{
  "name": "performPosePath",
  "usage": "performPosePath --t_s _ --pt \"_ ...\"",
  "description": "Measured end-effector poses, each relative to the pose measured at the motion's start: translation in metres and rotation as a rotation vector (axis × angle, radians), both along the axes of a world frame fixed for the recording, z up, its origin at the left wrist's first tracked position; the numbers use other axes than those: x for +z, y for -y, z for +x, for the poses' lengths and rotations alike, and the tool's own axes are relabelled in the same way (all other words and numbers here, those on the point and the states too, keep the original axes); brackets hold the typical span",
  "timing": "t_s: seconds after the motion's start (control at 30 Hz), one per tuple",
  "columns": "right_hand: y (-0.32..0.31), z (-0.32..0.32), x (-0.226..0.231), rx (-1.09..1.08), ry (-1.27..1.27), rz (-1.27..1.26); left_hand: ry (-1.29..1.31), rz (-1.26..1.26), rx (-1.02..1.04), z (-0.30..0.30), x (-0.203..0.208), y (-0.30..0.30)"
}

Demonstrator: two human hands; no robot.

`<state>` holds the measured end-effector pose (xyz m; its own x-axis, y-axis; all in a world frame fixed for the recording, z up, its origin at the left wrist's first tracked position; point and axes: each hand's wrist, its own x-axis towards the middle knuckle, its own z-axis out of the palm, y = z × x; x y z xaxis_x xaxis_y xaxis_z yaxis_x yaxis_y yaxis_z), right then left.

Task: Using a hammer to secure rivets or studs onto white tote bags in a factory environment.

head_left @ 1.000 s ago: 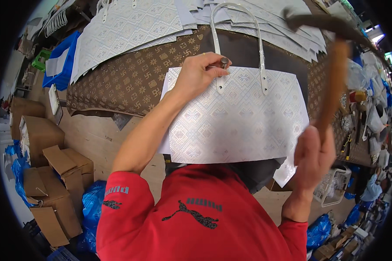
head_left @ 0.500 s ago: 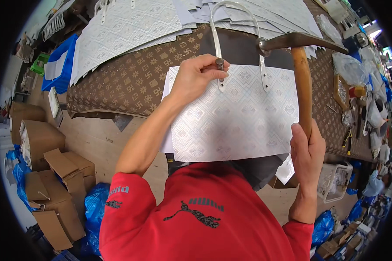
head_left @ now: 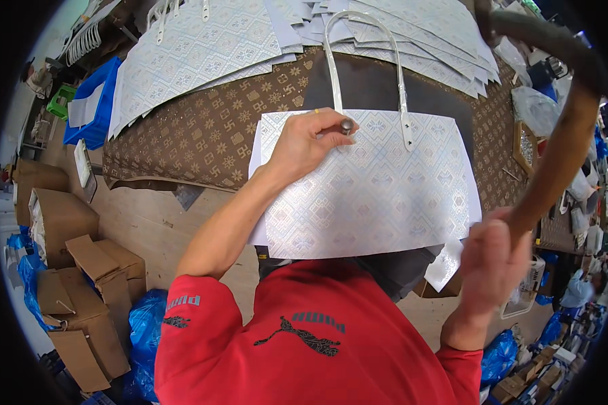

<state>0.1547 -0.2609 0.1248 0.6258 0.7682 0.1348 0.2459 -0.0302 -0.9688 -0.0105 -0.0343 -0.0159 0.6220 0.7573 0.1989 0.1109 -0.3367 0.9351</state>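
My left hand (head_left: 305,144) pinches a short metal punch (head_left: 346,127), upright over the left end of a white strap handle (head_left: 365,15). The fingers hide that strap end. The handle's right end shows small dark star-shaped marks and lies on a silvery-white patterned panel (head_left: 371,196), which spans from the table edge toward my lap. My right hand (head_left: 496,260), blurred, grips the wooden shaft of a hammer (head_left: 554,155). The hammer's dark head is raised at the upper right, apart from the punch. Under the handle lies a dark board (head_left: 425,88).
Stacks of similar patterned panels (head_left: 203,54) cover the table's far side, over a brown patterned cloth (head_left: 203,128). A blue crate (head_left: 94,101) stands at the left, above cardboard boxes (head_left: 81,304). Plastic bags (head_left: 537,108) and a tray of small pieces (head_left: 525,147) lie at the right.
My right hand has swung the hammer up and to the right, away from the strap. The punch and left hand have shifted slightly nearer me with the panel and handle.
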Motion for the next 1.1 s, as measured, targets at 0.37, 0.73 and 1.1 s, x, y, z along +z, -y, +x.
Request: performPosePath --t_s 0.37,0.73,1.1 --pt "0.018 0.041 -0.025 0.019 0.330 -0.301 0.087 -0.154 -0.013 0.045 0.016 -0.006" --pt "0.040 0.073 -0.044 -0.133 -0.023 -0.310 0.120 -0.142 -0.171 0.138 -0.001 -0.019" --pt "0.018 0.072 0.020 -0.270 0.066 0.214 0.043 -0.084 -0.144 0.136 0.000 -0.014"
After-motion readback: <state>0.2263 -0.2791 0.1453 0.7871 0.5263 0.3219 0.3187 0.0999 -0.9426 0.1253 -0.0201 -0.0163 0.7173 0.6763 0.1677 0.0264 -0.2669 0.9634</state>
